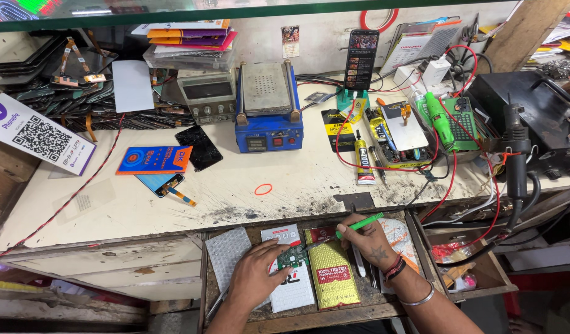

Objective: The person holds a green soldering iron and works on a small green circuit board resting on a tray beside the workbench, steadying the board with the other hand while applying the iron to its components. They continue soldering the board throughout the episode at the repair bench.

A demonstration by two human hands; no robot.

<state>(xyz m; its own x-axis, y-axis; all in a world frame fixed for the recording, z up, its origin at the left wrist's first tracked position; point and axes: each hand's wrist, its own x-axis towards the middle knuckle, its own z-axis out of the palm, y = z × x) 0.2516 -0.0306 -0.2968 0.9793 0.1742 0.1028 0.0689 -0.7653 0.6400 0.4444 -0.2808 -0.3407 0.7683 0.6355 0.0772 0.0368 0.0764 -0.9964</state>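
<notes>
**Green tool slants down onto a small board pinned by the other hand**

Closest to the viewer, two bare forearms reach up into an open drawer set under the desk [173, 210]. Left hand [255, 277] lies palm down, its grip closed lightly on a small green circuit board [291, 256], fingertips pinching the board's left edge against a white card [294, 291] beneath it. Right hand [373, 241] is closed pen-fashion round a slim green tool [358, 225].

What matters is how the tool lies: its long axis runs from upper right, past the knuckles, down and leftward, so the working tip points toward the board's upper right corner and appears to meet it, though the contact itself is too small to make out. So the board sits left of and slightly below the right-hand grip, and just right of the left hand's fingers; the left hand is the nearer of the two.

Just right of the board lies a gold foil pouch [334, 278], touching the white card's edge. A sheet of bubble wrap [226, 250] fills the drawer's left side.
</notes>
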